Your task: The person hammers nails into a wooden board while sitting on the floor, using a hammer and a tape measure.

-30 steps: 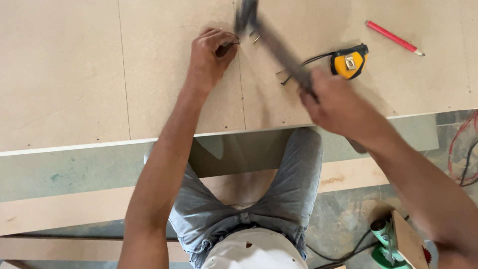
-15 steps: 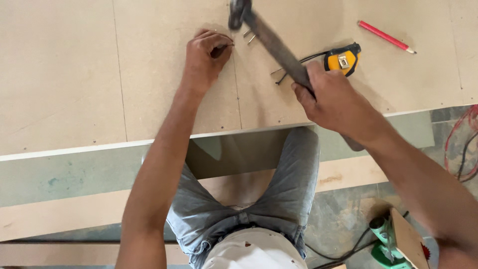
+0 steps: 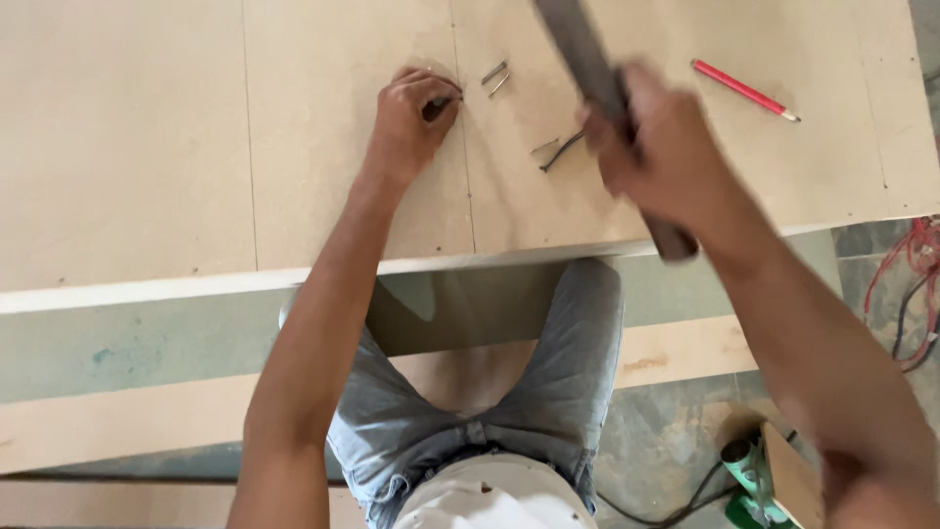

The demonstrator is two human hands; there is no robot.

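My left hand (image 3: 416, 118) rests on a beige fibreboard panel (image 3: 127, 147), fingers pinched on a small nail (image 3: 446, 99) standing against the board beside a seam. My right hand (image 3: 656, 157) grips the handle of a hammer (image 3: 587, 54), raised and blurred; its head is out of the frame at the top. Two loose nails (image 3: 494, 76) lie just right of my left fingers. More nails (image 3: 553, 152) lie under the raised hammer.
A red pencil (image 3: 744, 90) lies on the panel at the right. The panel's front edge (image 3: 147, 289) runs across the middle. On the floor at lower right are a green power tool (image 3: 749, 480) and red and black cables (image 3: 916, 284).
My right hand has lifted the hammer up and away from the nail, its head leaving the frame. The yellow tape measure is now hidden behind my right hand. My left hand stays on the nail.
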